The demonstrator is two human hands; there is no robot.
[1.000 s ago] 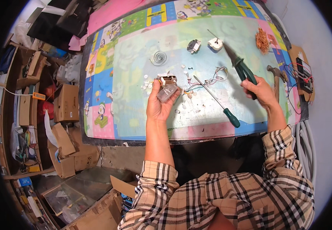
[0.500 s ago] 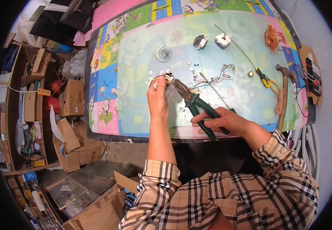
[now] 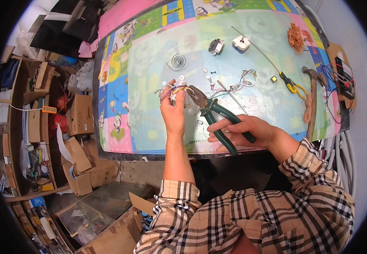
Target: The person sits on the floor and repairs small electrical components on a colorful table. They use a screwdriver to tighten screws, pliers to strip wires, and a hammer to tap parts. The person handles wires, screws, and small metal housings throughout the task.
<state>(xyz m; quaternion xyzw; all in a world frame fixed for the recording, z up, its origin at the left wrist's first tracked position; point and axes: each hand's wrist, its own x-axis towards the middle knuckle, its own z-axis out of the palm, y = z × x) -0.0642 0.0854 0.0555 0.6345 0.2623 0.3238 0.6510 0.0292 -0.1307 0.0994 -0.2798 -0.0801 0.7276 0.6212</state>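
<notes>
My left hand (image 3: 174,112) is closed around a small white plastic part (image 3: 181,79) with coloured wires trailing from it, held above the table. Much of that part is hidden by the fingers and thumb. In my right hand (image 3: 255,132) are pliers with dark green handles (image 3: 222,111), the fingers reaching between and around the grips. The rusty jaws of the pliers point up and left, right beside the wires at my left fingertips. Whether the jaws bite on a wire cannot be made out.
Beyond my hands lie a spiral coil (image 3: 177,62), a black-and-white component (image 3: 216,46) and a white block (image 3: 240,43). Loose wires (image 3: 247,79) and a screwdriver (image 3: 233,98) are nearer. Rightward are yellow-black cutters (image 3: 292,86), a hammer (image 3: 313,99), copper wire (image 3: 295,37) and a multimeter (image 3: 345,78).
The white part has turned in my left hand, so more coloured wires show. The pliers' jaws now sit higher beside it, and my right fingers are spread a little more. The view has shifted slightly.
</notes>
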